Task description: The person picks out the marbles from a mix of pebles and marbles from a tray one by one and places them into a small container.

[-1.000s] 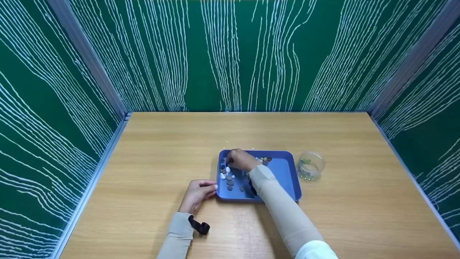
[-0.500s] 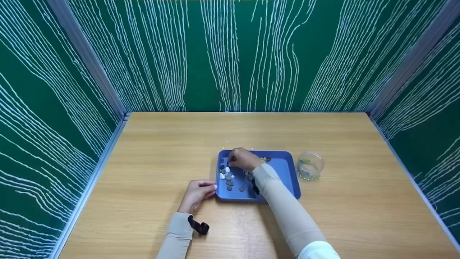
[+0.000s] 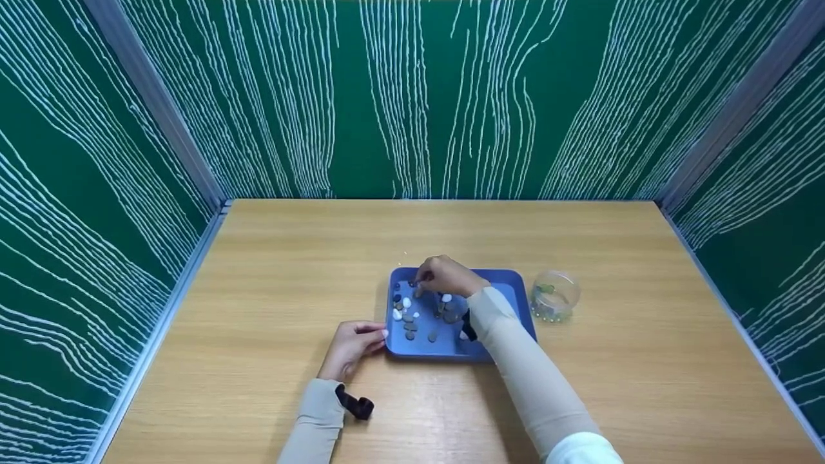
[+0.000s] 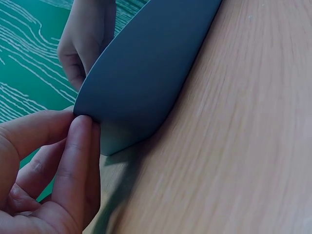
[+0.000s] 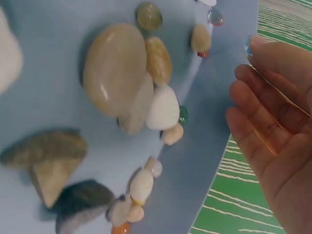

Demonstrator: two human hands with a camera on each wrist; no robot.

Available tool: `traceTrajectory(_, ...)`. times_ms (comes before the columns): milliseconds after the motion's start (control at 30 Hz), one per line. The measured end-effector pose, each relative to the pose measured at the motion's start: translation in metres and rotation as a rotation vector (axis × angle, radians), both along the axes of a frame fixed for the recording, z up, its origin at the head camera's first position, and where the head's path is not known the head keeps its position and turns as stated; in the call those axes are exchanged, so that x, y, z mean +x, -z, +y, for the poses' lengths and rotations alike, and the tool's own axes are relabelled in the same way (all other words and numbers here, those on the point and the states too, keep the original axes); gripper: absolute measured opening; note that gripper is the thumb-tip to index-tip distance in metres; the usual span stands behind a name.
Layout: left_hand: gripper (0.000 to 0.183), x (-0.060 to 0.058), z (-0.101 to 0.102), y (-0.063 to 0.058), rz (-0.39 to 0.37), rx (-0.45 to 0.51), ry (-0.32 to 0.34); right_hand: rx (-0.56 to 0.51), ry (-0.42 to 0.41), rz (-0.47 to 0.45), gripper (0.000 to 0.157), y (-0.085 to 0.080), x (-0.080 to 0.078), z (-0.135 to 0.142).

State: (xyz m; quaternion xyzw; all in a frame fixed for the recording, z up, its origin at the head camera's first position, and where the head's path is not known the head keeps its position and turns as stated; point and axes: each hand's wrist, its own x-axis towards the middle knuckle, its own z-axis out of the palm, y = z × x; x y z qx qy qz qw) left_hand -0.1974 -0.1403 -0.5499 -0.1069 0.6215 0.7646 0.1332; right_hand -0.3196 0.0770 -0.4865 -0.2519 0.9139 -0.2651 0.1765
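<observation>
My left hand (image 3: 351,348) pinches the left rim of the blue tray (image 3: 422,351) between thumb and fingers; the left wrist view shows the fingertips at the tray's corner (image 4: 131,87). Over the far left part of the tray is my right hand (image 3: 448,276). In the right wrist view it pinches a small clear bluish glass marble (image 5: 248,45) at the fingertips, while the other fingers curl loosely. Pebbles lie across the tray: a large beige one (image 5: 114,68), a white one (image 5: 163,108), a dark grey one (image 5: 83,200). The right forearm hides part of the tray.
To the tray's right stands a clear round plastic container (image 3: 559,293) with greenish glass marbles in it. Small white specks dot the wooden table (image 3: 309,258) behind the tray. Green panels with white lines (image 3: 348,129) enclose the table at the back and sides.
My right hand has moved a little to the right and up, uncovering dark pebbles near the tray's far left corner. The left hand stays at the rim.
</observation>
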Motion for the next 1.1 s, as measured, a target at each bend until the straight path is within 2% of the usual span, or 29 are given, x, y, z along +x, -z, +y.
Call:
traceTrajectory(200, 0.035, 0.0, -0.001, 0.001, 0.013, -0.002, 0.014, -0.001, 0.008, 0.029, 0.018, -0.005, 0.0, 0.01)
traceTrajectory(367, 0.034, -0.001, 0.0, 0.001, 0.008, -0.016, 0.015, -0.024, 0.063, -0.049, 0.023, -0.011, 0.001, 0.022)
traceTrajectory(600, 0.035, -0.002, 0.0, 0.0, 0.006, -0.013, 0.015, -0.026, 0.074, -0.047, 0.025, -0.018, 0.001, 0.042)
traceTrajectory(800, 0.033, -0.001, 0.001, -0.001, -0.007, -0.041, 0.012, -0.035, 0.112, -0.099, 0.025, -0.022, -0.001, 0.059)
traceTrajectory(1100, 0.034, 0.001, 0.001, -0.001, 0.015, -0.021, 0.011, -0.067, 0.093, -0.036, 0.023, -0.025, 0.0, 0.087)
